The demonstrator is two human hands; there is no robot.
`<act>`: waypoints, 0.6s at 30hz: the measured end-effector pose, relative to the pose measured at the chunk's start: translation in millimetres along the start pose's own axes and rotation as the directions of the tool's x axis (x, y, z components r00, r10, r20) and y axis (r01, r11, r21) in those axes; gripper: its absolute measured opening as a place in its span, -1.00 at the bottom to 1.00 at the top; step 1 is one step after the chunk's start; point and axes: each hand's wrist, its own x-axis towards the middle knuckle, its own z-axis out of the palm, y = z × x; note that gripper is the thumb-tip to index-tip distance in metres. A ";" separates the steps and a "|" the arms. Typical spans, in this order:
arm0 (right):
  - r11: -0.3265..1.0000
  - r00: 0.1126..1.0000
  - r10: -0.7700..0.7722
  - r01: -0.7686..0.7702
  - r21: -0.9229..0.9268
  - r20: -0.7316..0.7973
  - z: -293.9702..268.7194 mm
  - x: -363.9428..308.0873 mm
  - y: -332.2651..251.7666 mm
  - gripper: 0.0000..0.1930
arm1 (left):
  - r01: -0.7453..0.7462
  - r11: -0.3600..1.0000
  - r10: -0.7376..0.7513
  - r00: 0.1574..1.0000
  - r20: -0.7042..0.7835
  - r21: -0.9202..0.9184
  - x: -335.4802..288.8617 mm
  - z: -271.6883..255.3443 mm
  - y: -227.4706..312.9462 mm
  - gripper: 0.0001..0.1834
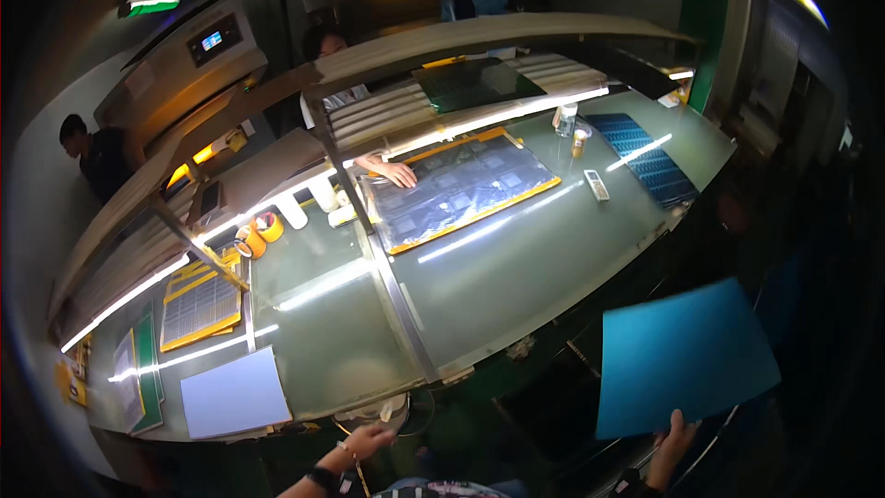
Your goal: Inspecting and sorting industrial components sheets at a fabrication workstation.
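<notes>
My right hand (676,443) grips a large blue rectangular panel (687,355) by its lower edge. The thumb lies on the front face, while most of the fingers are hidden or dim behind it. The panel is held tilted, to the right of the table and apart from it. My left hand (371,440) is low in front of the table's near edge, its fingers loosely curled, with nothing visible in them. A dark band circles that wrist, and a thin yellowish cord (358,475) runs beside it. Closest to this hand on the table is a pale white-lilac sheet (235,394).
A glass-topped table (498,286) with a lit shelf above spans the view. Across it, a co-worker's hand (396,173) rests on a yellow-edged film panel (461,194). Tape rolls (267,226), a bottle (566,120), a small white device (596,185) and a dark blue patterned panel (645,160) lie about.
</notes>
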 end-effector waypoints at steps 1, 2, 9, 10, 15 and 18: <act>0.994 0.996 -0.021 0.011 0.113 0.084 18.8 -27.0 -19.2 -0.77 | -0.089 0.989 0.089 0.996 -0.004 -0.116 4.2 -8.4 16.5 -0.59; 0.976 0.985 -0.043 0.005 0.216 0.167 35.7 -48.0 -38.6 -0.76 | -0.086 0.915 0.135 0.986 0.100 -0.394 33.7 -6.3 -2.6 -0.58; 0.986 0.738 0.013 -0.121 0.113 0.674 171.3 -135.0 -19.9 -0.84 | -0.010 0.513 0.448 0.856 0.259 -0.858 37.7 -42.0 121.3 -0.32; 0.937 0.720 0.113 -0.307 0.169 0.684 197.1 -154.2 -27.2 -0.85 | 0.006 0.477 0.466 0.846 0.258 -0.879 38.0 -51.2 127.1 -0.30; 0.905 0.482 0.179 -0.423 0.048 0.858 250.3 -201.7 -3.9 -0.86 | -0.047 0.221 0.492 0.868 0.069 -0.974 23.0 -82.7 109.4 -0.57; 0.893 0.330 0.259 -0.440 -0.095 0.908 269.7 -226.3 -0.8 -0.84 | -0.160 0.232 0.344 0.936 -0.073 -0.960 15.6 -92.6 78.2 -0.63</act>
